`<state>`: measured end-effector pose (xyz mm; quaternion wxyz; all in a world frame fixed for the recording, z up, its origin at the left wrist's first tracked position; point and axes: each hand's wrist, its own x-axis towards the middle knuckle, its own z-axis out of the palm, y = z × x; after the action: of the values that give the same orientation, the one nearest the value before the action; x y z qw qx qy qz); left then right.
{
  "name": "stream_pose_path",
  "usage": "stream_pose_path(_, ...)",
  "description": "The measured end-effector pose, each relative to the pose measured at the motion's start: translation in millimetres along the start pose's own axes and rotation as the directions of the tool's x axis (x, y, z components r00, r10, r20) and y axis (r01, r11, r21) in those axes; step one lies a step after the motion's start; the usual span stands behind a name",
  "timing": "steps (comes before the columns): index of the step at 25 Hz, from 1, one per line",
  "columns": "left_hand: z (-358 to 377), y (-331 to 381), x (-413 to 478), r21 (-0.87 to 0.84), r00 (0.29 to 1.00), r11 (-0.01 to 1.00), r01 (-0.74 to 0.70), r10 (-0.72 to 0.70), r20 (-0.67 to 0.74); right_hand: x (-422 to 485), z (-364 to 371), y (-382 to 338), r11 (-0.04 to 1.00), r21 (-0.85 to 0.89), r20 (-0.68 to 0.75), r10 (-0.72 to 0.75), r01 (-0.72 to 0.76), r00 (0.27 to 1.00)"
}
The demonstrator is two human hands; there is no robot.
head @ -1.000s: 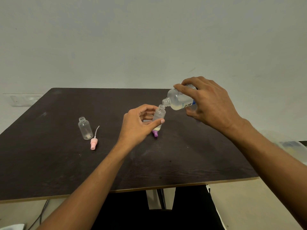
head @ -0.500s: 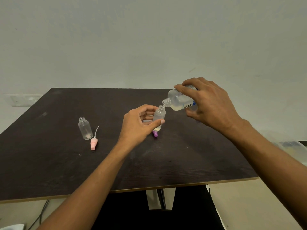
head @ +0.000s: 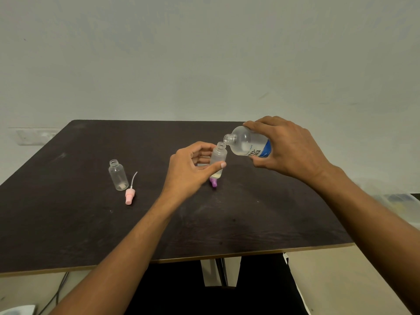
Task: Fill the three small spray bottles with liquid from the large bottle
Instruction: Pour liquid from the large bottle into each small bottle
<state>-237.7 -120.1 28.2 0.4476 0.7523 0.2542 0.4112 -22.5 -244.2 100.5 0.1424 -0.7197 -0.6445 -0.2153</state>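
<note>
Head view: a clear, round small bottle (head: 218, 159) is pinched by the left hand (head: 188, 169); at its 2 o'clock the translucent, blue-labelled large bottle (head: 246, 143) is gripped by the right hand (head: 293, 151).

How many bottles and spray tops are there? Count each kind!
Small bottles: 2, standing bottle and held bottle in the left hand
Large bottle: 1, in the right hand
Spray tops: 2, pink top and purple top
Total: 5
</note>
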Motion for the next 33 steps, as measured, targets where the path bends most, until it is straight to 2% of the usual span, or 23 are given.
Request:
stream_pose_path(7,-0.2,3.7,1.3,-0.013,1.0,1.0,-0.003,0.003,-0.01,-6.2,10.2,1.7,0.986,0.154,0.027,0.06,-0.063,0.998)
stream_pose_path(10,-0.5,5.3,0.8,-0.025,1.0,1.0,0.005,-0.006,-0.02,-10.9,14.4,0.8,0.949,0.284,0.007,0.139,-0.136,0.99)
stream_pose_path(15,-1.8,7.1,-0.1,-0.008,1.0,1.0,-0.001,0.001,-0.022,-18.9,24.6,3.0,0.795,0.537,0.004,0.332,-0.282,0.943)
stream_pose_path(19,-4.8,5.7,-0.1,-0.005,1.0,1.0,0.004,-0.004,-0.027,-24.7,25.2,5.0,0.637,0.697,0.01,0.449,-0.328,0.893)
stream_pose_path(22,-5.9,3.5,0.5,0.004,0.999,1.0,0.006,-0.006,-0.037,-29.0,25.6,2.9,0.588,0.733,0.022,0.483,-0.342,0.876)
stream_pose_path(28,-9.0,3.4,0.3,0.006,0.998,1.0,0.016,-0.016,-0.058,-33.0,24.2,-1.3,0.564,0.756,0.014,0.493,-0.332,0.87)
stream_pose_path(33,-34.9,-6.7,3.7,0.052,0.989,0.998,0.037,-0.03,-0.144,-38.2,26.1,-4.8,0.548,0.776,0.01,0.485,-0.313,0.875)
